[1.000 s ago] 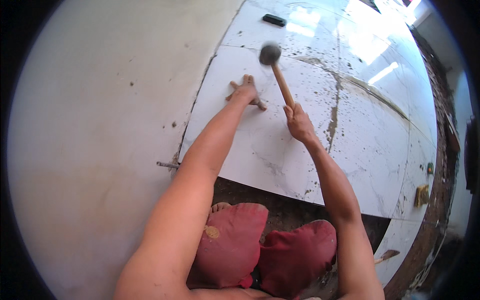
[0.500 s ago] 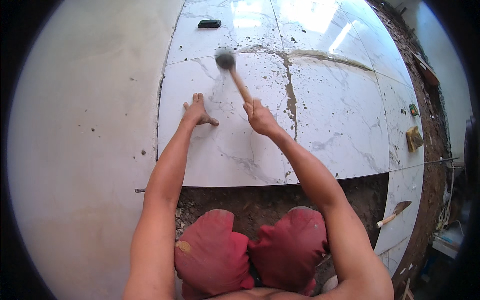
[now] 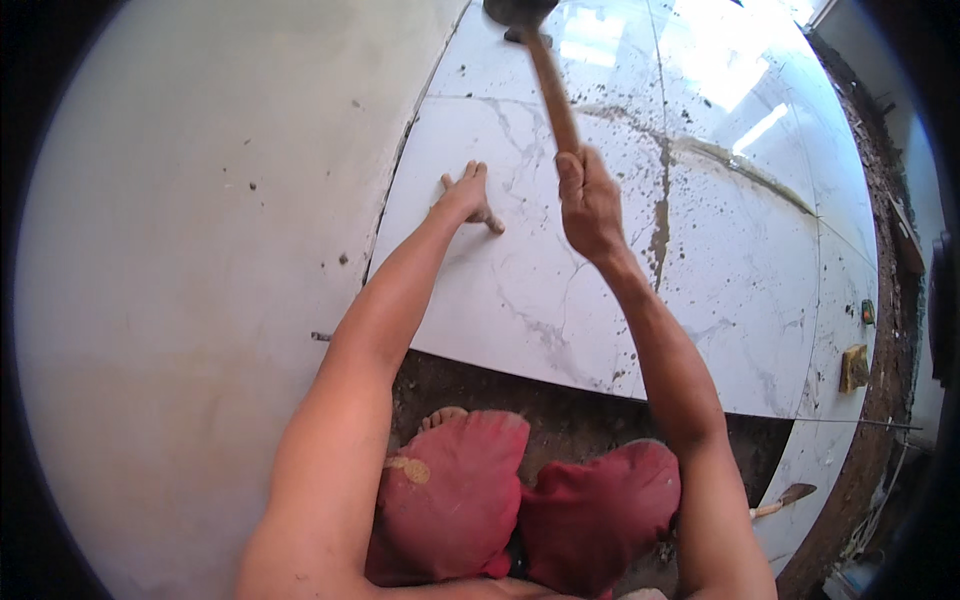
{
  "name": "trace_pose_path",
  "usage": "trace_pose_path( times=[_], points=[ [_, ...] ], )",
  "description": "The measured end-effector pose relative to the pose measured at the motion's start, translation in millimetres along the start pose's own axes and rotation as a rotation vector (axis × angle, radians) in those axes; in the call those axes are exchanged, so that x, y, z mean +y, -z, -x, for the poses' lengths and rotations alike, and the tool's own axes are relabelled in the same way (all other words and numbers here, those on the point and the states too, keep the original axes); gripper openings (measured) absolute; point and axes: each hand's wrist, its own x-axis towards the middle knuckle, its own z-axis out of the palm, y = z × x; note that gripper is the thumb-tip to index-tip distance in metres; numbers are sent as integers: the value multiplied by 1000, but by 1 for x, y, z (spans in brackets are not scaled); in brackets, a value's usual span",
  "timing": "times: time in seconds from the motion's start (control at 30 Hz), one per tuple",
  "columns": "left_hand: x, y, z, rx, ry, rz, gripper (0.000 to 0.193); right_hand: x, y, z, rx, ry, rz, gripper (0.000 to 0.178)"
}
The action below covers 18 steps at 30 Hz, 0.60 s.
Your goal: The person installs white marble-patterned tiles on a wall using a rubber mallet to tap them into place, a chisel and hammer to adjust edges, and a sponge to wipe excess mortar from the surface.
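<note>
White marble-look floor tiles (image 3: 560, 300), mortar smears, bare dirt bed (image 3: 560, 420), yellow sponge (image 3: 853, 368) & trowel (image 3: 785, 498) at rt edge

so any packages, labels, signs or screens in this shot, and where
None that I can make out.
Small green thing: on the tiles by the right edge, too small to tell what it is.
Yellow block: just below it, plain, looks like a sponge.
Dark flat thing: top, behind the mallet in the right hand; mostly hidden.
Left hand: flat on the tile.
</note>
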Motion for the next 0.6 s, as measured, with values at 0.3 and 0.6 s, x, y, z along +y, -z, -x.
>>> trace_pose_path(
  times=[0.3, 0.6],
  points=[
    [16, 4, -10, 49, -104, -92, 138, 45, 20, 20, -56, -132, 95, 39],
    [21, -103, 59, 514, -43, -6, 64, -7, 117, 137, 120, 243, 44, 31]
  ],
)
